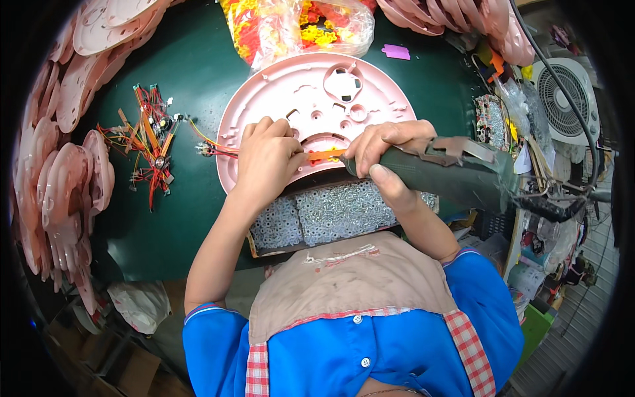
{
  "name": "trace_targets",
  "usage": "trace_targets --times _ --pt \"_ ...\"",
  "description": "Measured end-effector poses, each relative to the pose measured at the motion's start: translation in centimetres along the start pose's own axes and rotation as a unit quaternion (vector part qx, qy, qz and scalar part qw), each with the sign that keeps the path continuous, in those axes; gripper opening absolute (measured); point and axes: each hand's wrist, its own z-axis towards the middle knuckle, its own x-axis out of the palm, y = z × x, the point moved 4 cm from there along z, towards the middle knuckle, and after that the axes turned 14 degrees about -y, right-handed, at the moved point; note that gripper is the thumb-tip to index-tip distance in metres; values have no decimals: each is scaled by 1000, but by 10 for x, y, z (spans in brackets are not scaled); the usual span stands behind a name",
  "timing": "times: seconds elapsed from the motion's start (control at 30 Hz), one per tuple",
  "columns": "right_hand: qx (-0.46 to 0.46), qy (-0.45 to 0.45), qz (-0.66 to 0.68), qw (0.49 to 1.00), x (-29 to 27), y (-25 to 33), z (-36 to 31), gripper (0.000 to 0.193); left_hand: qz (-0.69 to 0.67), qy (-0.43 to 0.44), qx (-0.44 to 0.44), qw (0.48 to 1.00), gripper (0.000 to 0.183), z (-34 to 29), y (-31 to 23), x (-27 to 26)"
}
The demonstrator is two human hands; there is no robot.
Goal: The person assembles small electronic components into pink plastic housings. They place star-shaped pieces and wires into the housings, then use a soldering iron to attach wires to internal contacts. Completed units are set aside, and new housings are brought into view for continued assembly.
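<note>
A rounded pink plastic shell (264, 92) lies on the green table with its ribbed, hollow side up. My left hand (266, 159) is over its near left part, fingers bent and pinching an orange strip (316, 157). Red and yellow wires (221, 149) with small connectors trail out left of that hand. My right hand (390, 149) is wrapped round a dark green power screwdriver (450, 173), tilted with its tip pointing left at the strip's right end. Small yellow parts show beside the strip. Whether the tip touches a screw is too small to tell.
A divided tray (344, 206) of small metal screws sits between the shell and my apron. Tangled wired parts (157, 149) lie left. Pink shells (69, 172) pile up along the left edge. A clear bag (297, 30) of red and yellow pieces stands behind; a fan (567, 99) is right.
</note>
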Motion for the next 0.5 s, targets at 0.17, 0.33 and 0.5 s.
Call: trace_targets --times 0.17,0.33,0.5 --pt "6 -22 -7 1000 7 -19 -9 44 -44 19 -33 998 12 -4 8 6" --pt "-15 -8 -6 1000 5 -30 -11 45 -53 50 -45 996 12 -1 8 6" --pt "20 -31 7 999 0 -17 -3 44 -57 -7 2 998 12 -5 3 -3"
